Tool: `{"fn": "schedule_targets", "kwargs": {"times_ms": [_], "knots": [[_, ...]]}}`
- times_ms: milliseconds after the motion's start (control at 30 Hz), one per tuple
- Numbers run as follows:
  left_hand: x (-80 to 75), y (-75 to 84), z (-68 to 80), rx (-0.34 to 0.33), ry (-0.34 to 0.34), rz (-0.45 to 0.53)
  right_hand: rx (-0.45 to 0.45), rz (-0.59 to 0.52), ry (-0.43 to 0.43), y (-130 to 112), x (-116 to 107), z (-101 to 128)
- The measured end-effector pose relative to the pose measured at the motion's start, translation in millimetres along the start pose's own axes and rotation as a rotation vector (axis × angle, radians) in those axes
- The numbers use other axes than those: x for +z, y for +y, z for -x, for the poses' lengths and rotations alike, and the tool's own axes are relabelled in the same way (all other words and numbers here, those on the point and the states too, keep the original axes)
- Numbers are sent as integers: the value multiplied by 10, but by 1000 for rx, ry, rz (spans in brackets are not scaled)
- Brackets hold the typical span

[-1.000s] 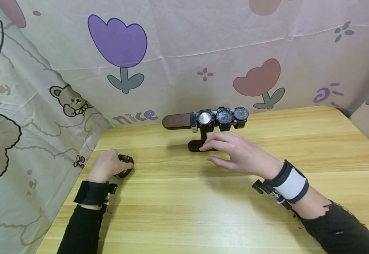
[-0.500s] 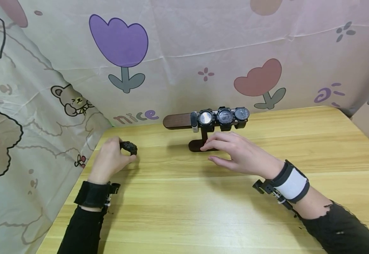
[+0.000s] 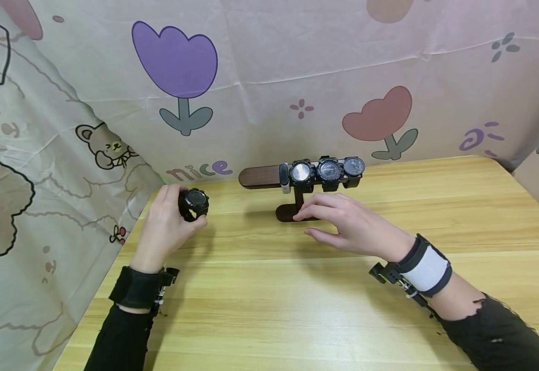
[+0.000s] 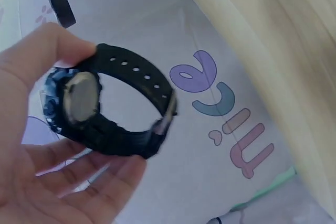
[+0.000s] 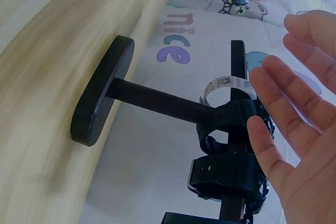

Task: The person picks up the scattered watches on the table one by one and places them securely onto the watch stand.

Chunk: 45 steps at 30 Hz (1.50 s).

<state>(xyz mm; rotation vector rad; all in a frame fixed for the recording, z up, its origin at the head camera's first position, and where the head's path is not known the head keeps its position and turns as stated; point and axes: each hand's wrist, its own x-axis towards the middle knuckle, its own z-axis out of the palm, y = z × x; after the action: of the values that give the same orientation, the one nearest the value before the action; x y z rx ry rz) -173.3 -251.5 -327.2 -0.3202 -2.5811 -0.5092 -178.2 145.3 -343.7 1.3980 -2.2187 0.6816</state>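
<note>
My left hand [image 3: 165,226] pinches a black wristwatch [image 3: 197,201] between thumb and fingers, above the table's left side, its dial turned up. In the left wrist view the watch's black strap [image 4: 137,71] forms a fastened loop, with the metal case back showing. A dark wooden watch stand [image 3: 259,177] stands at the back middle. Three round black watches, one of them this middle watch [image 3: 329,170], and a slim band with a light strap [image 3: 284,178] sit side by side on its bar. In front of the stand, my right hand [image 3: 343,221] hovers with relaxed fingers, holding nothing.
The stand's oval base [image 5: 102,90] rests on the wooden table [image 3: 269,299]. Right behind the table's back edge hangs a patterned cloth [image 3: 260,62], which also covers the left side.
My left hand has lifted the watch from low near the table's left edge, moving it away from me and slightly right, and turned its dial up. The right hand stays where it was.
</note>
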Motion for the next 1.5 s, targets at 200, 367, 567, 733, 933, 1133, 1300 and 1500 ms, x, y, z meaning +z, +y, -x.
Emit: {"fn": "schedule_targets", "kwargs": {"times_ms": [200, 367, 567, 733, 933, 1133, 1300, 1500], "knots": [[12, 39, -5, 86, 62, 35, 3, 2, 1, 5, 3, 3], [23, 45, -13, 145, 96, 44, 0, -3, 7, 11, 2, 7], [26, 55, -26, 215, 125, 67, -2, -9, 13, 22, -8, 4], [41, 60, -33, 249, 126, 78, -6, -5, 31, 33, -35, 5], [79, 42, -31, 306, 127, 100, -19, -15, 61, 48, -77, -10], [128, 4, -45, 316, 113, 140, -2, 1, 90, 65, -152, -7], [174, -34, -79, 324, 114, 166, 33, 2, 127, 91, -244, -9], [264, -79, -135, 339, 107, 198, 87, 2, 187, 143, -347, 21]]}}
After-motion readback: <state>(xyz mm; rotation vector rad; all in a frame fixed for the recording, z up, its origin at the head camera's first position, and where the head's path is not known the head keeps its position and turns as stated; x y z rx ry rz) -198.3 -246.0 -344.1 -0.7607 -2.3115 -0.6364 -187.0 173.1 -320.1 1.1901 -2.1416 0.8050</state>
